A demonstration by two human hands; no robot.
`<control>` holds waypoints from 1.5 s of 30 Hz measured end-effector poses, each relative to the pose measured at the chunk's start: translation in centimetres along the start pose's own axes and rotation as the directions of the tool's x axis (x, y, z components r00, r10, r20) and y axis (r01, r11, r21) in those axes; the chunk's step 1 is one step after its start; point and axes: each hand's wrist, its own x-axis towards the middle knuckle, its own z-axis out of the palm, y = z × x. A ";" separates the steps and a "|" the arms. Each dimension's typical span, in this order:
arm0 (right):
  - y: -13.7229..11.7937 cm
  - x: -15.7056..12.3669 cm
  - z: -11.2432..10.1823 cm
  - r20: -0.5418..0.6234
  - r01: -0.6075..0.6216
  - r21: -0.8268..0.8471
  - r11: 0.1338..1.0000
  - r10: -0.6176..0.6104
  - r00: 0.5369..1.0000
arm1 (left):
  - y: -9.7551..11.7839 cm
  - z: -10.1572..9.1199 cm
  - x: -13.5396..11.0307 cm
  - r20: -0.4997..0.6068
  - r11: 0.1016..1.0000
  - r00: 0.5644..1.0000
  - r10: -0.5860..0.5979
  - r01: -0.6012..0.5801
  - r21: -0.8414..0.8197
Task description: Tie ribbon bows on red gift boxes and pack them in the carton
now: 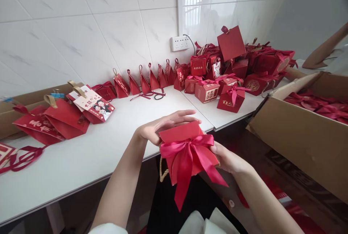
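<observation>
A red gift box (181,132) is held up in front of me, just past the table's front edge. A shiny pink-red ribbon bow (190,150) is tied across it, its two tails hanging down. My left hand (160,128) supports the box at its left and back, with the fingers stretched along the far side. On the right side my right hand (227,157) grips the box, the thumb near the bow and the other fingers mostly hidden. A loop of twisted beige cord (162,172) dangles at the box's lower left.
Several small red triangular boxes (145,83) line the wall on the white table (130,125). More red boxes (208,91) are heaped at the back right. A cardboard carton (301,136) with ribboned boxes stands at right, near another person's arm (324,49). Larger red boxes (67,120) lie left.
</observation>
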 end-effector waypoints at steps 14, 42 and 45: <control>-1.1 -1.6 -2.4 -0.293 0.303 -0.119 0.946 -0.325 0.899 | -2.9 6.0 2.1 -0.669 0.951 0.702 0.244 -0.037 0.308; 1.0 0.9 -1.1 -0.472 0.141 -0.735 0.663 -0.649 0.597 | -6.4 6.0 4.6 -0.849 0.948 0.509 0.145 0.173 0.266; 0.3 0.7 -0.7 -0.426 0.130 -0.794 0.594 -0.696 0.579 | -6.2 6.2 4.6 -0.831 0.955 0.543 0.119 0.166 0.245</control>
